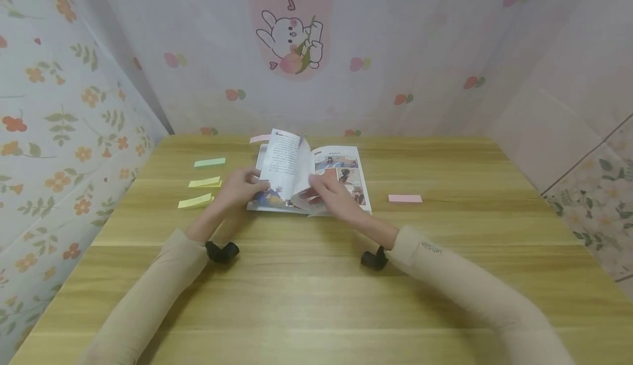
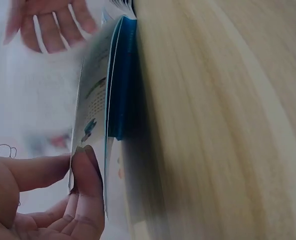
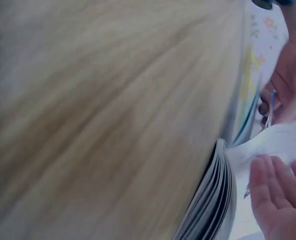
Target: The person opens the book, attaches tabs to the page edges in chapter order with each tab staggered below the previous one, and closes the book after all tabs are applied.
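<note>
One desk (image 1: 296,293) reaches beyond both hands. Between them lies one open book (image 1: 351,162), spine pointing away from the person, spread wide crosswise; a raised leaf (image 1: 282,159) covers much of its left side. The left hand (image 1: 238,187) pinches the left edge; the right hand (image 1: 341,199), fingers straight, touches the leaf. Left of the left hand lie one green strip (image 1: 210,162) and two yellow strips (image 1: 195,201); two pink strips (image 1: 405,198) lie apart, one right of the right hand, one beyond the left.

We note a wood-grain tabletop (image 1: 296,293); behind it, a white curtain (image 1: 420,35) bearing a cartoon rabbit (image 1: 288,31); at left, orange-flowered cloth (image 1: 59,106).
</note>
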The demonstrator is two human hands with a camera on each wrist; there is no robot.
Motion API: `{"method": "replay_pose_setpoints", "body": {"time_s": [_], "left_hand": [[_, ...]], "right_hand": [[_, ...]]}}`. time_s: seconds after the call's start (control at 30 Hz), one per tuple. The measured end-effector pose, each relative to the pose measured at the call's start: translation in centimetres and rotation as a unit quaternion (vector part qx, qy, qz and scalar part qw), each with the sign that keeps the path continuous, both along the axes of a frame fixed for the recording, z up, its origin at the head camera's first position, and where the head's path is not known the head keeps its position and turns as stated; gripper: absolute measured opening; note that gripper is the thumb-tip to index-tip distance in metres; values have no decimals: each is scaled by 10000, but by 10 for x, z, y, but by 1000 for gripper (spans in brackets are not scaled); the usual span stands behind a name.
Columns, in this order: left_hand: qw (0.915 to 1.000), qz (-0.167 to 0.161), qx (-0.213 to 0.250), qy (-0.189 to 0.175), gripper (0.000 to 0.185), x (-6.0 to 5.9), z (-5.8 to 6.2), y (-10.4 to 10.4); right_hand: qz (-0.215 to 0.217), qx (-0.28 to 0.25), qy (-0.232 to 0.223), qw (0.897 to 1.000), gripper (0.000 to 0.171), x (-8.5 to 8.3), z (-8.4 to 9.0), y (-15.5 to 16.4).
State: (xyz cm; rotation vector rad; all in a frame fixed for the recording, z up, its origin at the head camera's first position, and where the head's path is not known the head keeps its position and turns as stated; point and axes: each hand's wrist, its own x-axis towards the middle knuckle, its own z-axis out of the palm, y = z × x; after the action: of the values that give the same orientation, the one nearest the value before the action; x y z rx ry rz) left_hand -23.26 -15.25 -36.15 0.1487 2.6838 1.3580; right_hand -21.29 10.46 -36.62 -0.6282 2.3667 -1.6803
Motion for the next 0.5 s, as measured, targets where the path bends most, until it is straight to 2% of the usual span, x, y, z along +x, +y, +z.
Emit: {"method": "replay_pose_setpoints", "body": {"time_s": [0.17, 0.3, 0.37, 0.5], "left_hand": [[9983, 155, 560, -40, 40, 2, 1, 1], [9950, 196, 978, -60, 47, 2, 1, 0], [9953, 211, 938, -61, 46, 2, 1, 0], [9982, 208, 558, 4, 36, 1, -1, -1]], "right_hand": [[370, 1216, 273, 9915, 48, 3, -4, -10], [595, 1641, 503, 9834, 46, 5, -4, -12], [656, 1711, 566, 9814, 45, 6, -2, -12], [676, 1746, 626, 9803, 45, 6, -2, -11]]}}
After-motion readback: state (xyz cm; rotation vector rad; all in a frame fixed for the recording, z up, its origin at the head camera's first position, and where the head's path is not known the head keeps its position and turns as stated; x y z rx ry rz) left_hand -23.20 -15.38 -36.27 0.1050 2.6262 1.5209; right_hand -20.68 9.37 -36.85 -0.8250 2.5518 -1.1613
